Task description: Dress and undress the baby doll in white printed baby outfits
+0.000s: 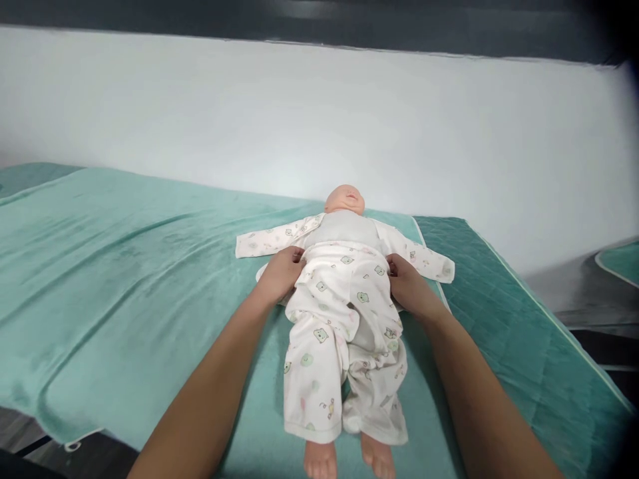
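Note:
A baby doll (345, 198) lies on its back, head away from me and bare feet toward me. It has on white baby pants (319, 339) printed with small animal faces, pulled up over its belly. A matching printed top (272, 239) is spread open under it, sleeves out to both sides, and the grey torso (344, 228) shows. My left hand (283, 269) has its fingers closed at the left side of the pants' waistband. On the opposite side, my right hand (407, 283) pinches the waistband's right edge.
A light green blanket (124, 266) covers most of the bed, with wrinkles at the left. Darker quilted padding (494, 299) runs along the right edge. Behind the doll's head rises a white wall (299, 120). Dark floor shows at the lower left.

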`<state>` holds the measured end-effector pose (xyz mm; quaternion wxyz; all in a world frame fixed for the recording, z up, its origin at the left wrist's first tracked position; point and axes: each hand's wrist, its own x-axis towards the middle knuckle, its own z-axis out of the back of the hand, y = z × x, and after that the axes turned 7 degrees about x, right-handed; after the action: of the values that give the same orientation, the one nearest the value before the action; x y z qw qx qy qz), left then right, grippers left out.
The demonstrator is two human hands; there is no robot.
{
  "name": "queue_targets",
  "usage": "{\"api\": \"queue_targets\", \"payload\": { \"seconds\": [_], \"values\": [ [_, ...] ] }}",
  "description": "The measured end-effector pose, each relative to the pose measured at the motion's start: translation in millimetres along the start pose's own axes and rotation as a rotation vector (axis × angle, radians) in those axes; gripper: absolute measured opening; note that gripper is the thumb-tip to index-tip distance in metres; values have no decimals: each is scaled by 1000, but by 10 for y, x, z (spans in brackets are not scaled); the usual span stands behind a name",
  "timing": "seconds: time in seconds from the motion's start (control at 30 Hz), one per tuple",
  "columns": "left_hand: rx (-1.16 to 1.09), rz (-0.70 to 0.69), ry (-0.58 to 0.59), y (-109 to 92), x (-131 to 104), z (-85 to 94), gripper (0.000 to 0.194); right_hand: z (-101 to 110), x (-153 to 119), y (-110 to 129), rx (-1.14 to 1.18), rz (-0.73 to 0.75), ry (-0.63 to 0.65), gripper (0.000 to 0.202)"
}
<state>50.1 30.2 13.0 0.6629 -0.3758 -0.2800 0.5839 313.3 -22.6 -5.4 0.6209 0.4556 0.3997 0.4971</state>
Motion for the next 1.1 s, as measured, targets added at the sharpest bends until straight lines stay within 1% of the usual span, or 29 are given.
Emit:
{"api": "queue_targets", "payload": {
  "seconds": [0.17,0.27,0.3,0.37,0.5,0.57,0.7,0.83,0.97,1.03,1.1],
  "values": [
    [-255,-19,241,-53,-57,79,28,-19,-27,44,185,-86,68,21],
    [-385,5,323,-46,-62,84,35,-18,-41,46,243,-59,103,24],
    [-426,24,323,-38,-58,74,38,-17,-43,45,260,-46,119,25],
    [-498,68,286,-23,-49,46,39,-15,-45,40,292,-29,143,26],
    [-587,108,203,-30,-46,9,32,-10,-31,14,348,18,158,26],
    [-627,116,195,-40,-42,8,29,-8,-16,-8,375,32,153,24],
    [-736,113,225,-8,-3,4,33,-17,8,-26,430,20,149,21],
    [-809,89,251,43,33,-9,35,-44,-1,10,452,9,106,22],
    [-787,44,293,35,17,6,39,-54,-13,26,472,10,69,25],
    [-760,38,313,29,7,26,40,-43,-14,15,493,15,78,25],
    [-742,30,343,34,5,45,40,-25,-11,-5,500,26,114,24]
  ]
}}
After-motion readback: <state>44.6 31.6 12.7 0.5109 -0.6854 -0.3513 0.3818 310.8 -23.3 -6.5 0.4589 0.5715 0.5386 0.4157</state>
